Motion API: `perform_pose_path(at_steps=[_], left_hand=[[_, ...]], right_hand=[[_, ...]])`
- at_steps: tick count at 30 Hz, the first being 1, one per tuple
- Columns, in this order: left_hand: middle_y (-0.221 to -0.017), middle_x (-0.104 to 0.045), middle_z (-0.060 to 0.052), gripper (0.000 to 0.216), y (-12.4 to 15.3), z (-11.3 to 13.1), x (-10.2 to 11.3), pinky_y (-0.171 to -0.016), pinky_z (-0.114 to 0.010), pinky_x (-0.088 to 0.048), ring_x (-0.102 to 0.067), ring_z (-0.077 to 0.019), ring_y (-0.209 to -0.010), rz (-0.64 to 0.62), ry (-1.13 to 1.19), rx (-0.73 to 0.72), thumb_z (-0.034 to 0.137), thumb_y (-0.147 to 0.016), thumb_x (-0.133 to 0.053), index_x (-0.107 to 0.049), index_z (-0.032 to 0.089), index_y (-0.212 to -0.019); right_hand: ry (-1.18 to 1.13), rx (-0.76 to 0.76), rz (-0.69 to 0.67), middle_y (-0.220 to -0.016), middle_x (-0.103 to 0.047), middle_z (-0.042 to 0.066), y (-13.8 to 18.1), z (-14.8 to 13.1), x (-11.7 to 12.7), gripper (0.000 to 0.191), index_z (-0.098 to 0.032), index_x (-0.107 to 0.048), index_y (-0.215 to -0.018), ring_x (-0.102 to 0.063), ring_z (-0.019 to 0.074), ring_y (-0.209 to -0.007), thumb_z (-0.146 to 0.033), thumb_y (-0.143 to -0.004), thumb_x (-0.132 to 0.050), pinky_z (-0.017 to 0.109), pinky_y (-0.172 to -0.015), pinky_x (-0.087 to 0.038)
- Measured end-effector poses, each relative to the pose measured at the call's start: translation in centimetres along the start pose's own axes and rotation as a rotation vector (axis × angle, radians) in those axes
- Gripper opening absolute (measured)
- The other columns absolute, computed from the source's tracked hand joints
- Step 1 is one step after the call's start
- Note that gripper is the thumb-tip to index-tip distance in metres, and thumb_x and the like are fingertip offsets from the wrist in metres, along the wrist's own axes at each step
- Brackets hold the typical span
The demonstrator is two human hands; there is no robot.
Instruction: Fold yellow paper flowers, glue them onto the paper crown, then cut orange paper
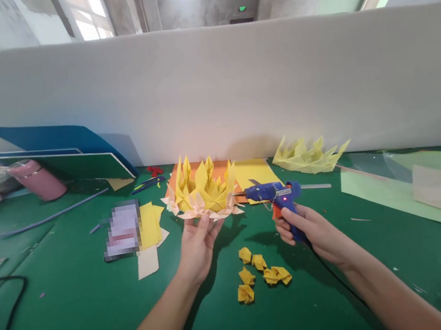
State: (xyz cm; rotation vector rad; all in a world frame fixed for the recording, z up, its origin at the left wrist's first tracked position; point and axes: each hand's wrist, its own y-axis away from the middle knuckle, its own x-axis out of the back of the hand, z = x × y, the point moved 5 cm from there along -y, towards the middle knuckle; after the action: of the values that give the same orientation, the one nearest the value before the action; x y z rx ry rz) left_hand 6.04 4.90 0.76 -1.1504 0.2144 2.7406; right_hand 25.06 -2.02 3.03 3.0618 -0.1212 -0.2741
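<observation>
My left hand (pixel 197 247) holds up a folded paper lotus (pixel 205 190) from below, thumb at its near edge. The lotus has tall yellow petals inside and pale pink ones round the rim. In my right hand (pixel 305 227) is a blue hot glue gun (pixel 273 192), a red light glowing on its body. Its nozzle points left, close to the lotus's right side; whether it touches cannot be made out. Below, several small folded yellow paper pieces (pixel 246 276) lie on the green table (pixel 214 329).
A pale yellow paper lotus (pixel 310 155) stands at the back right. Orange and yellow sheets (pixel 253 171) lie behind my hands. On the left are a phone (pixel 123 229), paper slips (pixel 147 261), scissors (pixel 148 185) and a pink bottle (pixel 39 179). Green paper (pixel 391 198) lies right.
</observation>
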Motion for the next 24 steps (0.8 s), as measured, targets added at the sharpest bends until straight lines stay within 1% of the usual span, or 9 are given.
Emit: perform_pose_path(at_steps=[2,4,6,8,12,14,17,22,24], left_hand=[[-0.091,-0.071,0.001,0.031,0.1,0.1,-0.1,-0.085,-0.033,-0.053,-0.068,-0.0153,-0.088,0.006,0.01,0.002,0.019,-0.067,-0.077,-0.056,0.021,-0.089],[-0.091,-0.071,0.001,0.031,0.1,0.1,-0.2,-0.084,-0.032,-0.053,-0.068,-0.016,-0.088,0.01,0.012,0.013,0.017,-0.068,-0.077,-0.055,0.021,-0.09],[-0.093,-0.071,0.0,0.032,0.1,-0.1,-0.3,-0.084,-0.032,-0.053,-0.068,-0.0162,-0.088,0.008,0.013,0.03,0.016,-0.069,-0.075,-0.056,0.021,-0.094],[-0.094,-0.071,-0.002,0.031,0.1,-0.3,-0.3,-0.084,-0.032,-0.052,-0.068,-0.0163,-0.086,0.003,0.018,0.044,0.016,-0.071,-0.074,-0.056,0.021,-0.096],[-0.088,-0.071,-0.005,0.025,0.0,-0.6,-0.1,-0.084,-0.031,-0.052,-0.068,-0.017,-0.084,-0.012,0.006,0.051,0.019,-0.069,-0.076,-0.061,0.016,-0.089],[-0.083,-0.071,-0.005,0.022,0.0,-0.7,0.0,-0.083,-0.031,-0.053,-0.068,-0.0165,-0.082,-0.017,-0.009,0.054,0.021,-0.067,-0.078,-0.063,0.014,-0.082],[-0.08,-0.071,-0.004,0.022,0.0,-0.6,-0.1,-0.083,-0.03,-0.053,-0.068,-0.0156,-0.08,-0.025,-0.028,0.054,0.024,-0.065,-0.079,-0.065,0.013,-0.078],[-0.072,-0.069,-0.002,0.023,0.1,-0.5,-0.2,-0.08,-0.029,-0.054,-0.068,-0.0148,-0.074,-0.023,-0.011,0.05,0.024,-0.063,-0.081,-0.063,0.014,-0.072],[-0.072,-0.069,-0.002,0.021,0.1,-0.5,-0.2,-0.08,-0.029,-0.054,-0.068,-0.0143,-0.072,-0.01,-0.002,0.053,0.021,-0.064,-0.08,-0.062,0.014,-0.072]], right_hand=[[0.25,0.065,0.045,-0.052,-0.047,-0.006,0.1,-0.2,-0.2,0.042,-0.02,-0.046,-0.069,-0.044,0.0098,-0.045,-0.058,-0.072,-0.063,0.024,-0.045,-0.038],[0.507,0.145,0.135,-0.052,-0.052,-0.003,0.2,-0.6,-0.2,0.037,-0.02,-0.051,-0.074,-0.049,0.0137,-0.048,-0.056,-0.072,-0.061,0.027,-0.049,-0.041],[0.703,0.248,0.223,-0.06,-0.06,0.001,0.6,-1.1,-0.3,0.032,-0.02,-0.056,-0.077,-0.055,0.0182,-0.055,-0.052,-0.073,-0.059,0.031,-0.054,-0.045],[0.816,0.343,0.254,-0.07,-0.065,0.005,0.9,-1.6,-0.7,0.029,-0.02,-0.061,-0.077,-0.06,0.0219,-0.065,-0.048,-0.075,-0.056,0.033,-0.06,-0.047],[0.92,0.446,0.217,-0.08,-0.068,0.006,1.2,-1.6,-1.6,0.027,-0.02,-0.065,-0.083,-0.062,0.0222,-0.072,-0.044,-0.08,-0.053,0.031,-0.062,-0.049],[0.971,0.478,0.199,-0.076,-0.067,0.005,1.2,-1.4,-1.9,0.028,-0.02,-0.064,-0.081,-0.06,0.0204,-0.067,-0.045,-0.081,-0.052,0.03,-0.059,-0.048],[1.036,0.509,0.209,-0.066,-0.061,0.003,1.2,-1.1,-1.9,0.031,-0.02,-0.06,-0.072,-0.055,0.018,-0.058,-0.046,-0.084,-0.049,0.029,-0.054,-0.045],[1.058,0.518,0.209,-0.068,-0.06,0.003,1.1,-0.9,-1.9,0.03,-0.019,-0.056,-0.072,-0.054,0.0176,-0.059,-0.045,-0.086,-0.047,0.028,-0.055,-0.045],[1.062,0.525,0.212,-0.066,-0.059,0.002,1.1,-0.9,-1.9,0.03,-0.02,-0.054,-0.071,-0.054,0.0171,-0.058,-0.045,-0.086,-0.047,0.028,-0.054,-0.044]])
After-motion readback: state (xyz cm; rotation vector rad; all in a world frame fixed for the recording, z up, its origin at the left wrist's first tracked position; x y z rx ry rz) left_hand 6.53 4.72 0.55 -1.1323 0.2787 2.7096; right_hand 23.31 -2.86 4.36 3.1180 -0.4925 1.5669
